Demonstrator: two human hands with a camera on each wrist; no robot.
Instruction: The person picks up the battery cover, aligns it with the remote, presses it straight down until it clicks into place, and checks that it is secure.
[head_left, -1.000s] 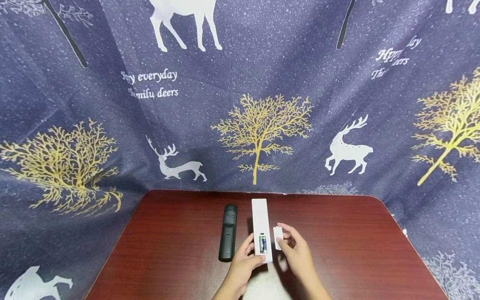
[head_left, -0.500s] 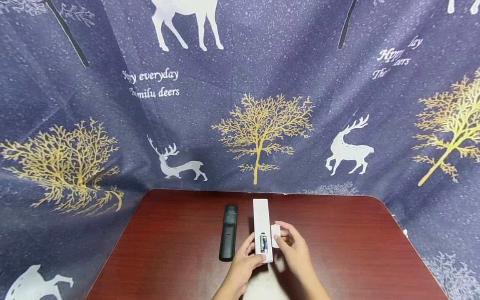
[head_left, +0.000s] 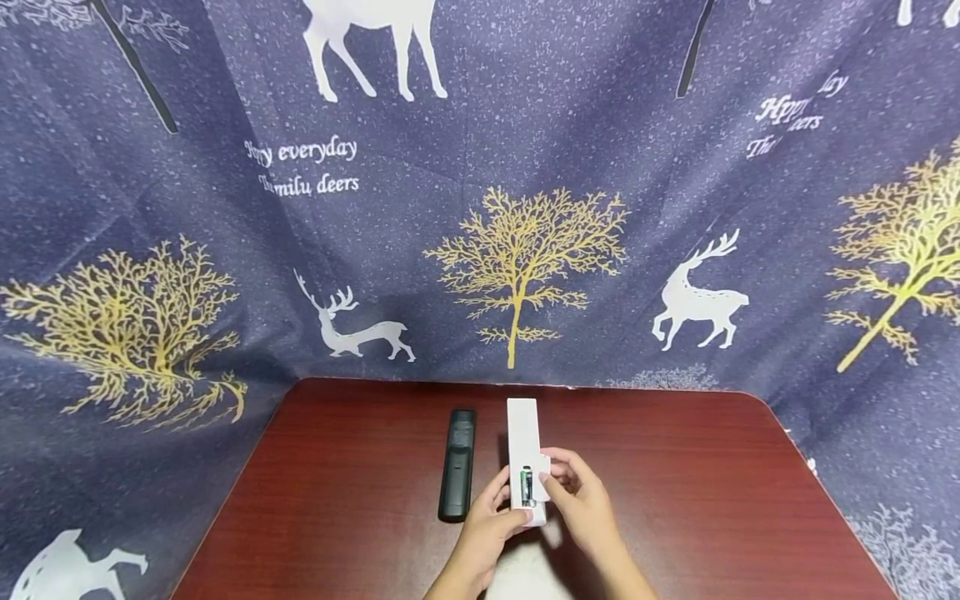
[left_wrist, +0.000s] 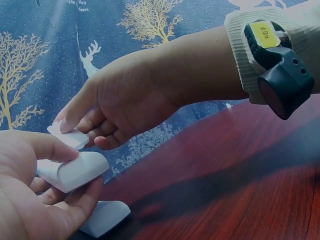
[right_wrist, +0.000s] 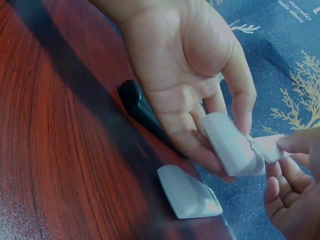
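Note:
In the head view, a white remote control (head_left: 522, 433) lies back up in my left hand (head_left: 487, 529), with the thumb over its near end and fingers along its left side. Its battery compartment is uncovered and shows batteries (head_left: 527, 487) inside. Between thumb and fingers, my right hand (head_left: 588, 504) pinches a small white battery cover (head_left: 541, 463), overlapping the remote's right edge beside the compartment. In the left wrist view, the cover (left_wrist: 70, 138) appears just beyond the remote's rounded end (left_wrist: 82, 170). I cannot tell whether the two touch.
A black remote control (head_left: 456, 467) lies on the red-brown wooden table (head_left: 675, 475), left of my hands. Below the held remote, the right wrist view shows another white rounded piece (right_wrist: 189, 194) on the table. A blue patterned cloth (head_left: 465, 275) hangs behind the table.
My right hand has carried the battery cover leftward, from beside the remote to over its right edge. The left hand and white remote have barely shifted. The black remote stays put.

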